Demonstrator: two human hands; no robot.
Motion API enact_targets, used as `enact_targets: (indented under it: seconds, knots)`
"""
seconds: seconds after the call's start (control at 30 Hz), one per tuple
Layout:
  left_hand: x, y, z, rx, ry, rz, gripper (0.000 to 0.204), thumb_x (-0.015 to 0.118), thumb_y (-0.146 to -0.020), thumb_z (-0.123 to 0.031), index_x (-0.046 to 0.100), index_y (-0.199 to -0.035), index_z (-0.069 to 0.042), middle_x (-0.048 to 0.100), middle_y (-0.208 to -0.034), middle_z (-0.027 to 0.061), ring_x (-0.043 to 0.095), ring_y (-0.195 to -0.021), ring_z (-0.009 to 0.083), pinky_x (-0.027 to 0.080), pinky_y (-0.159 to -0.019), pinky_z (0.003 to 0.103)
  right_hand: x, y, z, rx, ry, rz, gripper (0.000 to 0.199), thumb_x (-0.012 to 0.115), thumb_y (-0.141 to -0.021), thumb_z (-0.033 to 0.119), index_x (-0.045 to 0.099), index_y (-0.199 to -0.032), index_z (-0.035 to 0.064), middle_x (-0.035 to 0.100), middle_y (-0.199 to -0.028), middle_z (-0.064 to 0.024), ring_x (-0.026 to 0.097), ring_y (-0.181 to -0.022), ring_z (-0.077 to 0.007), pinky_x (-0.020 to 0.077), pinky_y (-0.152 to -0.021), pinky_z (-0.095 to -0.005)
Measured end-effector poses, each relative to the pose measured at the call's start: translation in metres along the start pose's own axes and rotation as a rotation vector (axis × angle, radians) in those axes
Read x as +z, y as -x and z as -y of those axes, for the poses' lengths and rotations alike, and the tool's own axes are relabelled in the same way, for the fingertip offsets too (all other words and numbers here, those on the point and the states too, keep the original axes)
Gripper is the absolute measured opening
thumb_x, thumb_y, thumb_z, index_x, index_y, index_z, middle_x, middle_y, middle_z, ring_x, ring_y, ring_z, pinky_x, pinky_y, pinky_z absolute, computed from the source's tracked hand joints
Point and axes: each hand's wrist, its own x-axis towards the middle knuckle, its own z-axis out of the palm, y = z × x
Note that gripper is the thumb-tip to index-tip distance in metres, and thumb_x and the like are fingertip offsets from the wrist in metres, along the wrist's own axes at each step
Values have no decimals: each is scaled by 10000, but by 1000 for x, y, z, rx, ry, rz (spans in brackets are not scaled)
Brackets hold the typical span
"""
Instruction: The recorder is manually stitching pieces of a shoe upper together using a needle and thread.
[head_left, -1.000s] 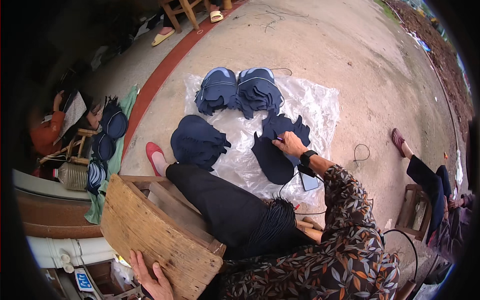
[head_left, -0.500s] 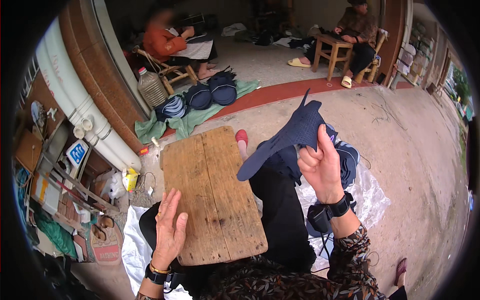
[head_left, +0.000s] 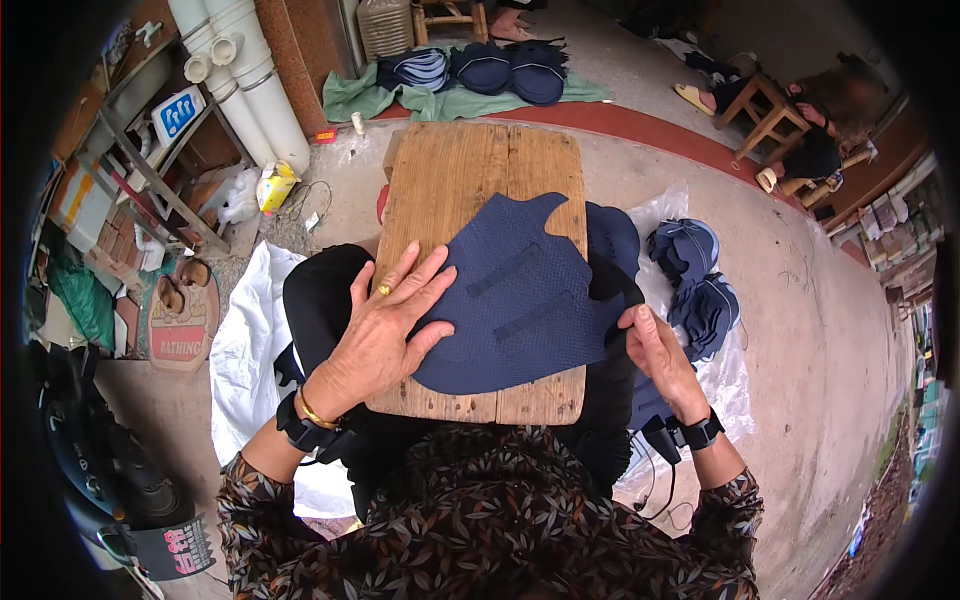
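- Blue piece (head_left: 515,310) lies flat on the wooden bench (head_left: 440,165) in front of you now, not up in the air in your right hand (head_left: 662,358) like half a second ago.
- That means most of its wide side shows, with two dark strips (head_left: 503,270) on top and curvy cuts at its far and right edges.
- Your left hand (head_left: 382,328) rests on its left part. That grip is loose: the fingers are spread and pinch nothing.
- Your right hand is at its right edge, thumb and finger close to it. You cannot tell if that grip pinches the edge or just sits beside it.
- Your left hand hides some of the left edge.
- A dark blue pile (head_left: 615,238) peeks out past the bench, partly covered.
- Two blue bundles (head_left: 685,250) sit on the clear sheet (head_left: 735,400).
- The person (head_left: 845,105) at the top right is dim and hard to see.
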Motion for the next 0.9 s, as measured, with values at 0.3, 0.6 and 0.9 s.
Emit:
enact_targets:
  seconds: [0.3, 0.6, 0.9]
  knots:
    - [6, -21, 2, 140, -1, -30, 570, 608, -990, -229, 449, -1522, -97, 345, -1644, 59, 241, -1547, 294, 154, -1221, 562, -11, -14, 37, -420, 378, -84, 285, 475, -1077, 174, 623, -935, -24, 562, -701, -113, 544, -628, -204, 458, -610, -348]
    - [9, -36, 15, 88, -186, 7, 469, 434, -1079, -220, 442, -1544, -160, 368, -1639, 27, 243, -1552, 232, 106, -1260, 478, -65, 22, -33, -273, 537, -67, 178, 495, -973, 77, 636, -909, -11, 584, -621, -136, 617, -597, -289, 486, -623, -397]
    - [7, -37, 8, 92, -221, 10, 476, 441, -1071, -148, 439, -1546, -179, 345, -1650, 24, 253, -1549, 226, 140, -1250, 491, -5, 79, -49, -204, 413, 290, 158, 764, -828, 28, 697, -971, 17, 583, -635, -101, 582, -549, -253, 445, -538, -379]
